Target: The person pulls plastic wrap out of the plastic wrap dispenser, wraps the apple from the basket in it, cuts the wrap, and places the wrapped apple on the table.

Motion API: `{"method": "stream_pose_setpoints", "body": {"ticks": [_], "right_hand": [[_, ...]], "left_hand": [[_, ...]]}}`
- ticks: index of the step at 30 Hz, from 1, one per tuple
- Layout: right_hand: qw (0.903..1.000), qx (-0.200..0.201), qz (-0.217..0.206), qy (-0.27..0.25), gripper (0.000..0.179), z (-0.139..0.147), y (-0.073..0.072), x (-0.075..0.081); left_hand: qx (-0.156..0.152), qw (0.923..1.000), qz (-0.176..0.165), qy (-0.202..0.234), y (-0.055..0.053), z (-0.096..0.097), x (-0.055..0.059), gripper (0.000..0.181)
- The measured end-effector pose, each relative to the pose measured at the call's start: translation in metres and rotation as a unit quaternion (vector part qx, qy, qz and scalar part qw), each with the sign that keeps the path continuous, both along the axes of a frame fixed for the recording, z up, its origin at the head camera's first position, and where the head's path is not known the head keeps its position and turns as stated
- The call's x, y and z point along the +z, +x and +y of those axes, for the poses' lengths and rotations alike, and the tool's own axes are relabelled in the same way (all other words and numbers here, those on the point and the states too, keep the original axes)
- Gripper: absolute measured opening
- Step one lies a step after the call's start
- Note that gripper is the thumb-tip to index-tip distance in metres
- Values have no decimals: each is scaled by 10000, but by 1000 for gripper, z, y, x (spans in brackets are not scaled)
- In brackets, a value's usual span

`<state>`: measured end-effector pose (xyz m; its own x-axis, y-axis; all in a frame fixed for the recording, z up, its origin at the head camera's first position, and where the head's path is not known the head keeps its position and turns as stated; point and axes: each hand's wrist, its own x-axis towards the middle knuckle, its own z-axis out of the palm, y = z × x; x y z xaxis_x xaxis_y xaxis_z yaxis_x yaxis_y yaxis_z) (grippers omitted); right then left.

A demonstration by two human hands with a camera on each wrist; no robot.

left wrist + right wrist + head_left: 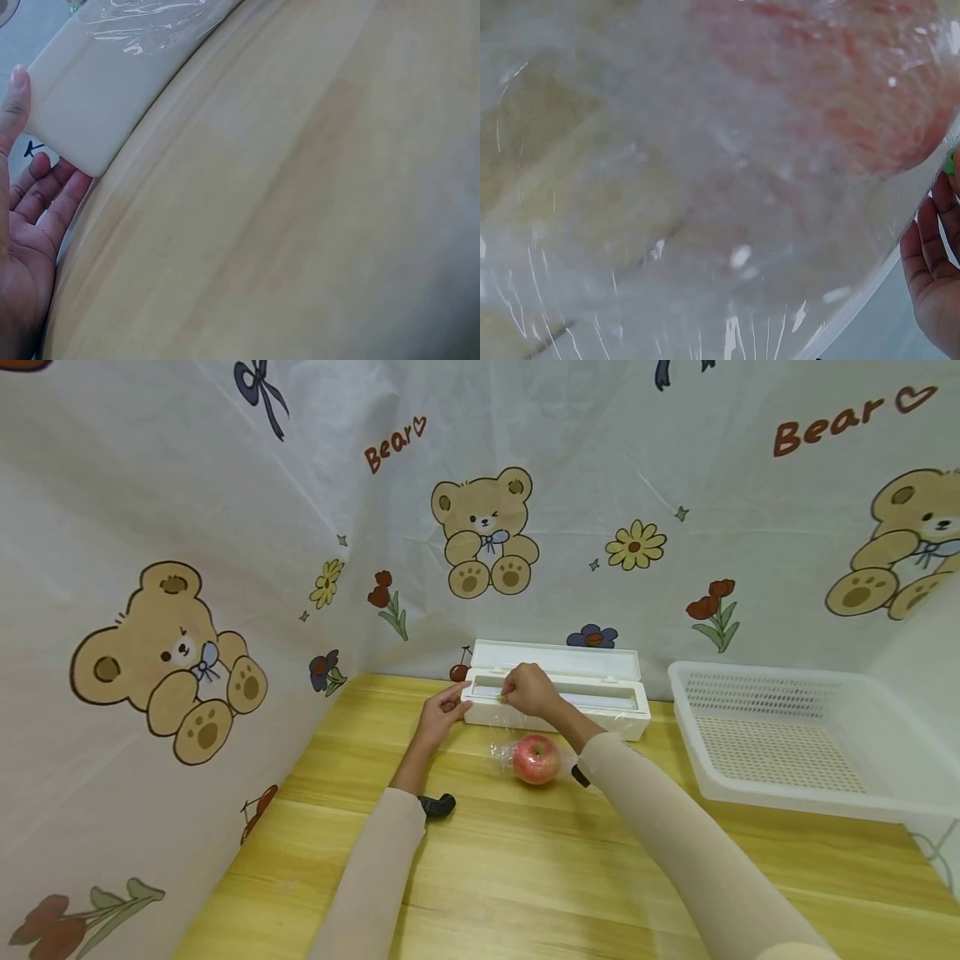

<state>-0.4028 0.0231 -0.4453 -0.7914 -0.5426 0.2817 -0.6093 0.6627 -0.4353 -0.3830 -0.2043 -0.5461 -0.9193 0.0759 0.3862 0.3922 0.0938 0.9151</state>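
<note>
A white cling film dispenser box (628,725) stands against the back wall with its lid (555,658) raised. At its left end my left hand (437,718) holds the corner, thumb and fingers on different sides of it. My right hand (531,690) pinches a small green slide cutter (499,697) on the front edge, left of the middle; the fingers hide most of it. Clear cling film (735,255) hangs from the box over a red apple (536,760), which sits on the table in front. In the right wrist view the film covers the apple.
A white plastic basket (787,797) with a mesh bottom stands at the right of the wooden table (495,877). Bear-print cloth (570,460) walls the back and left sides. Each wrist wears a black camera mount (438,806).
</note>
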Motion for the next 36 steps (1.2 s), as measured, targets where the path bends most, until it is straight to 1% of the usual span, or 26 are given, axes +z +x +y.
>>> {"method": "stream_pose_setpoints", "body": {"ticks": [3, 6, 8, 17, 26, 33, 34, 36], "right_hand": [[10000, 7, 32, -6, 4, 1, 0, -1], [10000, 40, 36, -47, 4, 3, 0, -1], [9999, 76, 23, -68, 4, 3, 0, -2], [9997, 182, 79, -122, 5, 7, -1, -3], [9998, 164, 8, -86, 4, 10, 1, -3], [9998, 162, 114, -88, 4, 21, 0, -2], [9998, 159, 112, -89, 4, 23, 0, -2], [9997, 186, 118, -91, 5, 28, -2, -2]], "left_hand": [[-134, 9999, 5, 60, 6, -1, 9, 44], [-168, 9998, -65, 113, 9, -1, 12, 44], [-148, 9998, -90, 141, 9, -2, 13, 44], [-88, 9999, 103, 78, 9, 0, 10, 44], [-45, 9999, -40, 155, 10, 1, 8, 42], [-180, 9997, -82, 141, 11, 1, 13, 44], [-185, 9997, -90, 144, 11, 0, 14, 44], [-96, 9998, -75, 165, 10, -4, 15, 43]]}}
